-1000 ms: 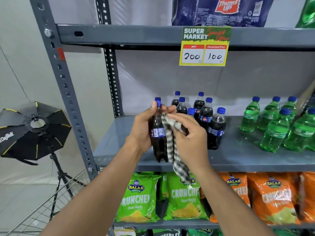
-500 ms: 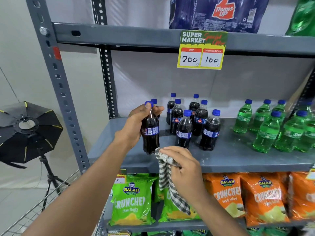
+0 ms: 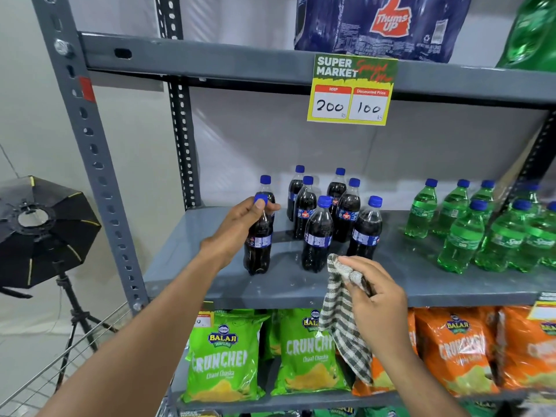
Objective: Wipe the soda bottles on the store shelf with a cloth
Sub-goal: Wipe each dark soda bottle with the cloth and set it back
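Note:
My left hand [image 3: 237,224] grips the neck of a dark cola bottle [image 3: 258,251] with a blue cap; the bottle stands upright on the grey shelf [image 3: 210,275], left of the other bottles. Several more dark cola bottles [image 3: 317,236] stand in a group just to its right. My right hand [image 3: 376,299] holds a green-and-white checked cloth [image 3: 343,320] near the shelf's front edge, below the cola group; the cloth hangs down over the chip bags and touches no bottle.
Several green soda bottles [image 3: 463,236] fill the shelf's right side. A price sign [image 3: 350,90] hangs from the shelf above, under a wrapped cola pack [image 3: 382,25]. Green chip bags [image 3: 222,356] and orange chip bags [image 3: 457,350] lie below. A studio light [image 3: 39,233] stands left.
My left hand has lowered the cola bottle from in front of me onto the shelf. My right hand came off the bottle with the cloth and dropped to the shelf's front edge.

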{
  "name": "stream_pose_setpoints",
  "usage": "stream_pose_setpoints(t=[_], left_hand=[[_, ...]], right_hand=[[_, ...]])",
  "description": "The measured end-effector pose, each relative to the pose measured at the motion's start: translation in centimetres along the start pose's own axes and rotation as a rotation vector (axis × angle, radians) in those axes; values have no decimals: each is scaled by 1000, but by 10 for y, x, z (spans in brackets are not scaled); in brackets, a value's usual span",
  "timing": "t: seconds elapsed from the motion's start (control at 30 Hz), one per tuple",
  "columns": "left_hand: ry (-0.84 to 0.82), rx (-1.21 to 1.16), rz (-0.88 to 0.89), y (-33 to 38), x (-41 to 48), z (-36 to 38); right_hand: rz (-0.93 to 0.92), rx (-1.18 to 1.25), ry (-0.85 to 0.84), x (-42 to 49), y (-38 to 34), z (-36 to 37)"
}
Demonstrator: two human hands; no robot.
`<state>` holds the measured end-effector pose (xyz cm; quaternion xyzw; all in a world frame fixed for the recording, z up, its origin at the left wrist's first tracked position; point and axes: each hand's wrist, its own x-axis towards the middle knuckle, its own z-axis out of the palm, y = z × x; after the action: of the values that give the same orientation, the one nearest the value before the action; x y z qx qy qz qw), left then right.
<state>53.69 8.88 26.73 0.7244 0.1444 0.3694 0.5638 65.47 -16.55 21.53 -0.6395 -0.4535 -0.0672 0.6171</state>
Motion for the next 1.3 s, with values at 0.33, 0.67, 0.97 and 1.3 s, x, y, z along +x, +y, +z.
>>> stream_pose_setpoints(t=[0.33,0.67,0.97,1.3], left_hand=[[41,-53,115,34,-4,-5],[9,373,335,66,6,98],[-139,169,-76,31,27,108],[-128,-159,-52,18,26,107]], right_hand=[[6,28,-11,-1,12,-10],[-8,1,38,6,22,-30],[2,-28,50,6,27,-59],[-119,-50,32,38,8,-56]])
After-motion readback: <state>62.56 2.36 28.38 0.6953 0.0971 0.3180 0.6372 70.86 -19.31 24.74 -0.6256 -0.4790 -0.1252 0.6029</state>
